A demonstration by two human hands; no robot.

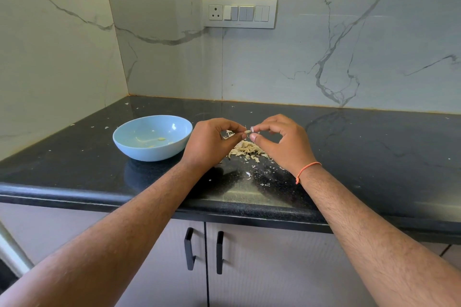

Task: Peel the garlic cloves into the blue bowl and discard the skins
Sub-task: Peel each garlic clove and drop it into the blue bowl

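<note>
veined marble walls meet a glossy speckled black desk bearing a smooth round blue bowl, a papery heap of skins, and, above it, left hand and right hand pinching one garlic clove.

No legible text or labels

Bare, hairy forearms, an orange thread bracelet on the right wrist

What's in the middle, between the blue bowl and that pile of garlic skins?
In the head view, the left hand sits between the blue bowl and the pile of skins, pinching a garlic clove together with the right hand.
</note>
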